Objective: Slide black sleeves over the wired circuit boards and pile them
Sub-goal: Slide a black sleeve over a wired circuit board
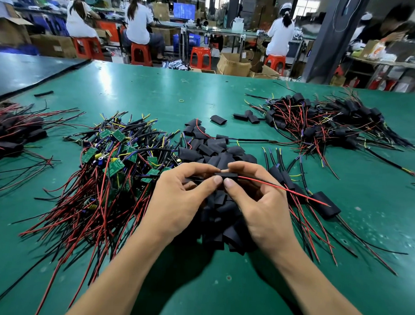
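The left hand (183, 199) and right hand (259, 207) meet over the sleeve heap (217, 219), both pinching one black sleeve (227, 175), its red wire (283, 188) trailing right. It looks light and floppy; pinching its open end should steady it.

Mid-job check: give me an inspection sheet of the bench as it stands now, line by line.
Surface: green mat, scuffed, with glare spots.
Job's things: bare circuit boards heaped left of centre; loose sleeves heaped centre; sleeved units piled far right, more at the left edge.
Clutter: yellow rubber band and black tube piece on the far mat.
Grippers: left hand and right hand both pinch one black sleeve.
Cables: red wire trails right from the held sleeve; leads fan from every pile.
Surroundings: workers on orange stools, cardboard boxes.
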`<state>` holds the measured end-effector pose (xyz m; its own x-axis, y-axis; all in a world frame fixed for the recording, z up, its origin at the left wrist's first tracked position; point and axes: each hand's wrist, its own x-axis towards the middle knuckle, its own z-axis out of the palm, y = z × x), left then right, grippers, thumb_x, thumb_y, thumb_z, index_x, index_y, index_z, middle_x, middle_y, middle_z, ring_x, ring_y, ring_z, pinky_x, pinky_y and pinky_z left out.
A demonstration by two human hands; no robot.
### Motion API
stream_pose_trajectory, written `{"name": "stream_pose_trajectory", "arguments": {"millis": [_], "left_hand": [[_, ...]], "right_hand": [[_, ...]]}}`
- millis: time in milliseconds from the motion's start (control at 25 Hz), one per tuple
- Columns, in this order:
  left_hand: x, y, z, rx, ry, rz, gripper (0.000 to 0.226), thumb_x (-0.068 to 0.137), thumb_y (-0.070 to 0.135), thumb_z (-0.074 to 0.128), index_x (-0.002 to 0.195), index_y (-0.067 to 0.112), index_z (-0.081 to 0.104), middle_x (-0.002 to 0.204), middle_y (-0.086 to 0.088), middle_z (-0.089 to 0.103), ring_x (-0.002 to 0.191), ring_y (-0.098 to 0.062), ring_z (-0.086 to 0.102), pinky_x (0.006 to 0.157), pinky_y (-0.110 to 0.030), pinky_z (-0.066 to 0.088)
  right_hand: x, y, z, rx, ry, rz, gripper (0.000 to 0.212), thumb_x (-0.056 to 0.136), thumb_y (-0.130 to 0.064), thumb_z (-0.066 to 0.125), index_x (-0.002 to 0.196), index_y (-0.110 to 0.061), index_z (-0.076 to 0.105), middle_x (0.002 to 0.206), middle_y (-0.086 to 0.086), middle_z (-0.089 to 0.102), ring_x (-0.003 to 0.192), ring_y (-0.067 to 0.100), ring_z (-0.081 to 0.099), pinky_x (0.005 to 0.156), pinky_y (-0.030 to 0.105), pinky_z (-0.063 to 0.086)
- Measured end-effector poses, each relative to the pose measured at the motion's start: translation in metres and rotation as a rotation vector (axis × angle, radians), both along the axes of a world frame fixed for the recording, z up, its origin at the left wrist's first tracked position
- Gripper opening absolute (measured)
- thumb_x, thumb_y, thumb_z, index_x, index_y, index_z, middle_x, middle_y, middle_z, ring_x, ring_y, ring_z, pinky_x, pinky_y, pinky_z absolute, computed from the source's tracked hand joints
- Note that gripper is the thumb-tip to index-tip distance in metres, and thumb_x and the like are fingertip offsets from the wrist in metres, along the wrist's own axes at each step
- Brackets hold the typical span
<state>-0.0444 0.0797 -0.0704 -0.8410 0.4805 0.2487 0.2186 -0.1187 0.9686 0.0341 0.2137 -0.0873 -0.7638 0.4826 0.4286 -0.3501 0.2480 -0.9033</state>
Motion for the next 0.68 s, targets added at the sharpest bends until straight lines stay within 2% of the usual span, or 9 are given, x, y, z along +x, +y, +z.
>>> {"name": "stream_pose_trajectory", "arguments": {"millis": [200, 360, 560, 680], "left_hand": [[-0.0006, -0.0009, -0.0003, -0.049, 0.056, 0.067, 0.007, 0.083, 0.013, 0.078, 0.085, 0.015, 0.071, 0.067, 0.009, 0.068, 0.057, -0.002, 0.056, 0.057, -0.013, 0.044], [-0.0002, -0.0008, -0.0017, -0.047, 0.017, 0.089, 0.009, 0.082, 0.016, 0.079, 0.081, 0.015, 0.071, 0.065, 0.007, 0.067, 0.059, -0.007, 0.056, 0.058, -0.018, 0.046], [0.0012, 0.0002, -0.0023, -0.033, -0.032, 0.079, 0.005, 0.082, 0.013, 0.078, 0.084, 0.016, 0.075, 0.065, 0.008, 0.069, 0.056, -0.003, 0.059, 0.058, -0.015, 0.047], [0.0029, 0.0013, -0.0015, 0.063, -0.214, 0.060, 0.005, 0.079, 0.011, 0.079, 0.083, 0.014, 0.077, 0.069, 0.002, 0.069, 0.058, -0.009, 0.061, 0.055, -0.018, 0.050]], "right_hand": [[0.0006, -0.0005, -0.0008, 0.012, 0.005, 0.010, 0.023, 0.087, -0.002, 0.074, 0.101, -0.019, 0.071, 0.097, -0.006, 0.076, 0.091, 0.011, 0.072, 0.082, 0.018, 0.053], [0.0009, 0.0000, -0.0008, 0.032, 0.004, -0.001, 0.024, 0.087, -0.003, 0.075, 0.103, -0.020, 0.071, 0.098, -0.006, 0.076, 0.092, 0.013, 0.073, 0.085, 0.021, 0.054], [-0.0001, 0.0013, -0.0011, 0.072, -0.008, -0.011, 0.023, 0.087, -0.005, 0.075, 0.104, -0.020, 0.071, 0.101, -0.002, 0.075, 0.098, 0.016, 0.072, 0.091, 0.031, 0.055], [-0.0001, 0.0014, -0.0010, 0.091, -0.012, -0.012, 0.024, 0.087, -0.006, 0.075, 0.105, -0.020, 0.071, 0.101, -0.006, 0.075, 0.099, 0.015, 0.071, 0.092, 0.030, 0.055]]}}
